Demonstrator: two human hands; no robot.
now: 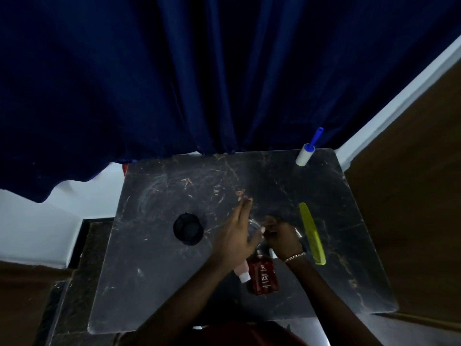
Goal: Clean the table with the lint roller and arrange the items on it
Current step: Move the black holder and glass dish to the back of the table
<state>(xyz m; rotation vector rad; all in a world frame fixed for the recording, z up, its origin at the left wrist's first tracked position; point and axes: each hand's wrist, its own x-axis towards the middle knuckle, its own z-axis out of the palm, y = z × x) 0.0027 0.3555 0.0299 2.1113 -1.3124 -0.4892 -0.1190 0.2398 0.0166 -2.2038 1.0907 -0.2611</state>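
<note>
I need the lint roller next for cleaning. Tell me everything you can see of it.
The lint roller lies at the table's far right corner, untouched and well away from both hands. It has a white cylindrical roll, which looks like paper, and a thin blue handle that looks plastic. It lies tilted, the roll resting on the dark marbled top and the handle pointing away past the table's back edge towards the blue curtain. Nothing else touches it; the yellow-green comb lies nearer, apart.

Dim, murky frame; faint sheen on the dark worktop (154, 258), hands (237, 236) softly blurred, edges bowed by the wide lens.
</note>
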